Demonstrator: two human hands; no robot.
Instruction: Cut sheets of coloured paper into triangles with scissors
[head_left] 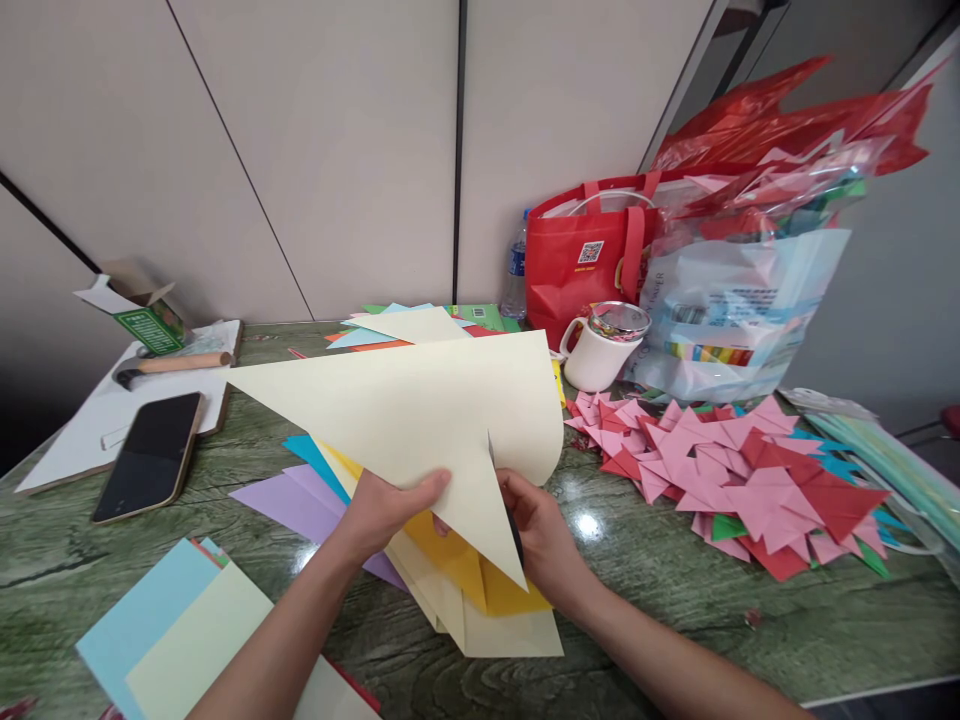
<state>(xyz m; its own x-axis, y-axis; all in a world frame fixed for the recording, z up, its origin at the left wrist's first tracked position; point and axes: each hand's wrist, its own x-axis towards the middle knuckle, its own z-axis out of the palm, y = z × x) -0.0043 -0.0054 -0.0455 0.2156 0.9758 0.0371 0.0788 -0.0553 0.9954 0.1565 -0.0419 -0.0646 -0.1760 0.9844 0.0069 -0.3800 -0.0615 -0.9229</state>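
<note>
A large cream paper sheet (420, 410) is lifted and curled over the green marble table (675, 600), its lower corner pointing down. My left hand (386, 508) pinches the sheet near its lower edge, thumb on top. My right hand (544, 540) grips the same sheet from behind at its right side, fingers closed. Under the hands lie folded yellow paper (480, 580) and more cream sheets (510, 632), with purple (300, 500) and teal (315, 455) sheets spread to the left.
A pile of folded pink and red paper triangles (742, 475) lies to the right. Behind stand a white mug (600, 350), a red bag (592, 255) and plastic bags (735, 310). A phone (150, 455), hammer (172, 365) and clipboard (90, 425) sit left; paper stack (180, 625) near front.
</note>
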